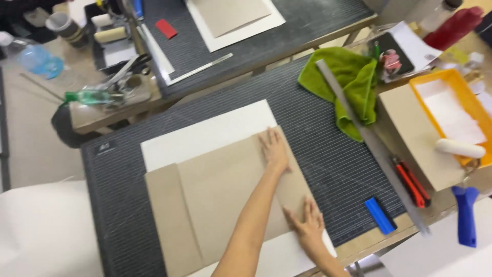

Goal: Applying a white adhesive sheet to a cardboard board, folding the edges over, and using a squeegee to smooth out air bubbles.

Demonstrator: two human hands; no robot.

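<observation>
Grip: both hands lie flat, fingers spread apart, pressing down and clasping nothing.
Left hand [274,149]: palm down on the upper right part of the board [225,195], fingertips at its far edge.
Right hand [307,225]: palm down near the board's right corner, partly over the white sheet [205,133] beneath.
Board: tan, large, lying flat on the white sheet; a narrower tan strip sits along its left side, touching it.
White sheet: under the board, showing beyond its far edge and at the near right corner.
Mat [328,164]: dark gridded cutting mat covering the surface, carrying sheet and board.
Ruler [369,138]: long metal, laid diagonally along the mat's right edge, well apart from the hands.
Cloth [348,82]: green, crumpled, at the mat's far right corner, under the ruler's far end.
Blue tool [380,215]: small, flat, on the mat near the right hand.
Red knife [411,182]: just beyond the ruler, beside a tan box.
Tray [456,110]: orange, at right, with a white roller [460,149] across its near rim.
</observation>
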